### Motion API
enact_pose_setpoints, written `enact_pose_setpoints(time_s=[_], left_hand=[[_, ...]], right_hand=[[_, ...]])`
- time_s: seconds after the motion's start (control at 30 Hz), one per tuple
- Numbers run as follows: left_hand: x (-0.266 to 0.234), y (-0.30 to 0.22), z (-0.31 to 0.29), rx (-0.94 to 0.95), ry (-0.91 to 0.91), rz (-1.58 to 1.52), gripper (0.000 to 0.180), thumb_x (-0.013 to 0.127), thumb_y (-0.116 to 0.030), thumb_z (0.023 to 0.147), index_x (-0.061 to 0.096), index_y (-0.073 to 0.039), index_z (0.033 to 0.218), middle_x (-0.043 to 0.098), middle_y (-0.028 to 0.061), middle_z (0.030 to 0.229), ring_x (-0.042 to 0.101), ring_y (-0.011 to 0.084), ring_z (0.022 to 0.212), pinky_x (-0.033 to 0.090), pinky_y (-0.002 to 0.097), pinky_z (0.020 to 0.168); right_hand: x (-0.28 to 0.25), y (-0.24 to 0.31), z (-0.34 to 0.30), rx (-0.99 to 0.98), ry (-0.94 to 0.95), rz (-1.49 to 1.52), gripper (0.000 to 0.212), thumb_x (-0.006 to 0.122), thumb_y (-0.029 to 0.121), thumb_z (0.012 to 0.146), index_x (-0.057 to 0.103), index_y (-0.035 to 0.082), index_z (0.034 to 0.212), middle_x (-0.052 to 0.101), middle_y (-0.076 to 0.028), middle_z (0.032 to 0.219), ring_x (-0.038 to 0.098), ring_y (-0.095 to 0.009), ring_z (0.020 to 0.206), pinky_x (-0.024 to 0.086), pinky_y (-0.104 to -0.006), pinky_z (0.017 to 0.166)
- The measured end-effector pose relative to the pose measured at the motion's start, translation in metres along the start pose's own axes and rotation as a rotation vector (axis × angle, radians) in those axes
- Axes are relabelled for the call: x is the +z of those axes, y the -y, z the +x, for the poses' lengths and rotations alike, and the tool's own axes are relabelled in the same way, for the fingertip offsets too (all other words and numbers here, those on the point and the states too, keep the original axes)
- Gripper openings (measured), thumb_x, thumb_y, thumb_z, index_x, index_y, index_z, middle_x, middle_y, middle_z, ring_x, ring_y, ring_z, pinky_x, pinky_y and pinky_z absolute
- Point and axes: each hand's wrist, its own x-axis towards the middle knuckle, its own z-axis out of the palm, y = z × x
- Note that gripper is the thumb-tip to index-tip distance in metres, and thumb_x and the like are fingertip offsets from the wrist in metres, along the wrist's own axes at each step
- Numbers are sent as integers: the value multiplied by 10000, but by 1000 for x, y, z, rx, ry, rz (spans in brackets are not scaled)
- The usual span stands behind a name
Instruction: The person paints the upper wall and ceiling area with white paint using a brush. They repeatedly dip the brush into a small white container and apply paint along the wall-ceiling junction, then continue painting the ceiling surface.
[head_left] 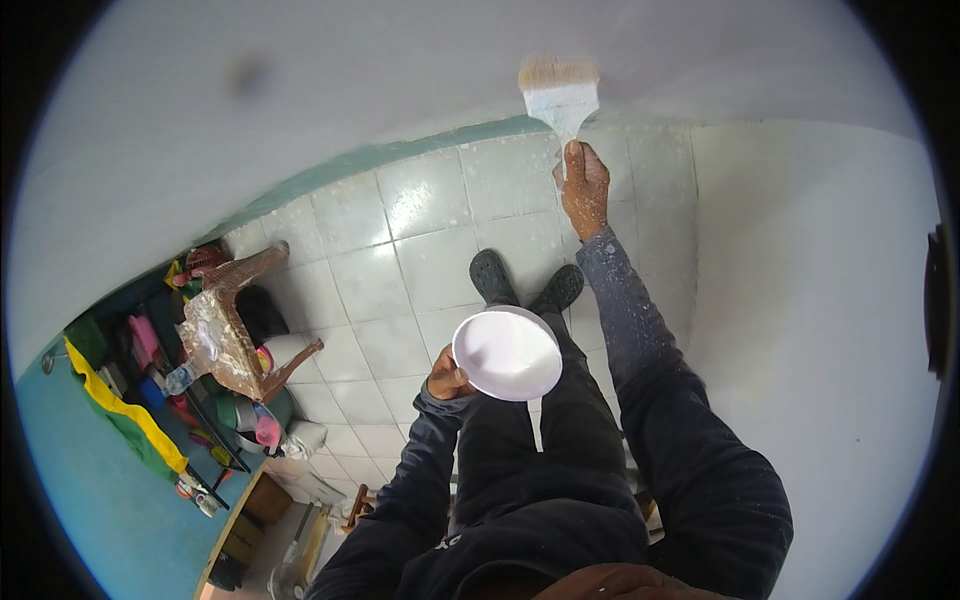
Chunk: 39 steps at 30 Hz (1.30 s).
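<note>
My right hand (583, 188), spotted with paint, is closed around the handle of a wide paintbrush (562, 98). The brush points away from me, and its pale bristles lie against the white wall (400, 70). In front of my body my left hand (448, 378) grips the rim of a round white bowl (508, 353). Whitish paint seems to coat the inside of the bowl. My left fingers are partly hidden under its edge.
A paint-splashed wooden stool (225, 325) with a plastic bottle (180, 378) stands at the left. Behind it is a cluttered shelf with a yellow and green cloth (125, 405). Another white wall (800, 300) rises on the right. White floor tiles (425, 195) show paint specks.
</note>
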Motion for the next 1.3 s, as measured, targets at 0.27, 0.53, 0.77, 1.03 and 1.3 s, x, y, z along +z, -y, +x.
enact_pose_setpoints(time_s=[0.27, 0.53, 0.77, 1.03, 1.3], left_hand=[[-13, 8, 8, 26, 2, 31, 947, 845, -399, 733, 367, 35, 1424, 555, 177, 1291, 586, 300, 1165, 503, 434, 973], [-37, 13, 17, 92, -26, 63, 982, 847, -409, 722, 343, 36, 1438, 538, 182, 1318, 578, 310, 1180, 499, 445, 987], [-40, 9, 21, 127, -5, 55, 941, 831, -376, 747, 345, 39, 1438, 534, 182, 1321, 563, 321, 1197, 483, 464, 1006], [-61, 15, 20, 154, -31, 18, 904, 819, -328, 762, 344, 26, 1444, 524, 187, 1329, 553, 326, 1210, 476, 473, 1016], [-62, 17, 13, 142, -22, 29, 903, 799, -334, 787, 312, 30, 1455, 505, 199, 1341, 544, 337, 1218, 477, 494, 1013]], right_hand=[[-2, -63, 15, 245, 82, -278, 529, 506, 495, 1011, 603, 5, 835, 468, 0, 647, 417, -95, 577, 389, -250, 527], [0, 76, -54, -45, 97, -307, 378, 465, 344, 1020, 600, 7, 917, 511, -66, 619, 510, -223, 549, 440, -361, 567], [33, 24, -35, -101, 46, 45, 432, 440, 380, 1035, 600, -6, 926, 516, -85, 642, 535, -196, 609, 447, -360, 576], [25, -85, 8, -543, 32, -835, 446, 461, 395, 1043, 594, -25, 970, 469, -21, 679, 466, -122, 585, 416, -313, 543], [16, 44, -57, -108, 57, -1, 430, 458, 393, 1039, 589, -11, 967, 504, -31, 738, 502, -124, 619, 440, -291, 544]])
